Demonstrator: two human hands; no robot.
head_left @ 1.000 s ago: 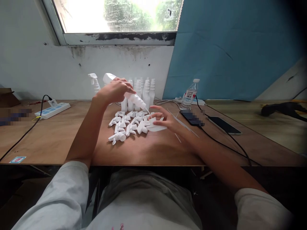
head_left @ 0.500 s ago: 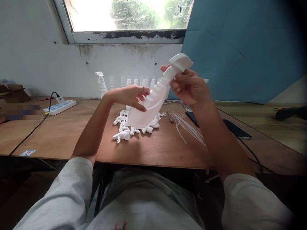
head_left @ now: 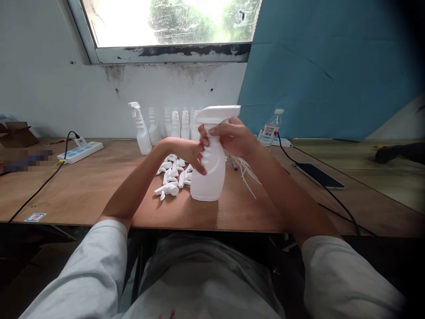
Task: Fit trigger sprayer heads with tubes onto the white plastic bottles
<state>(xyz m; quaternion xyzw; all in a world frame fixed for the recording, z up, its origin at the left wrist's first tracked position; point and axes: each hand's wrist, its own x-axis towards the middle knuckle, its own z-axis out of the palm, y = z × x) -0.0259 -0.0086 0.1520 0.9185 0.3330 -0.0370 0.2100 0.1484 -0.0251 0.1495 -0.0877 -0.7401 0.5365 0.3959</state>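
Note:
A translucent white spray bottle [head_left: 209, 177] stands upright, or nearly so, just in front of me, its spray head [head_left: 217, 114] on top with the nozzle pointing right. My right hand [head_left: 237, 137] grips it at the collar under the head, thumb in front. Against the left side of the body my left hand [head_left: 187, 154] is closed round it, thumb on the front and the other fingers partly hidden. Loose white trigger heads [head_left: 171, 175] lie in a pile to the left of the bottle.
Several headless bottles [head_left: 175, 125] line the wall, beside one bottle with a head [head_left: 142, 133]. Thin white tubes [head_left: 247, 170] and a marker-like pen [head_left: 233, 162] lie behind my right forearm. Further out are a water bottle [head_left: 270, 128], a phone [head_left: 320, 176] and a power strip [head_left: 81, 152].
The spray bottle has come down from a tilted position in the air to upright at the table. My right hand has lowered with it, and my left hand has closed in on its body.

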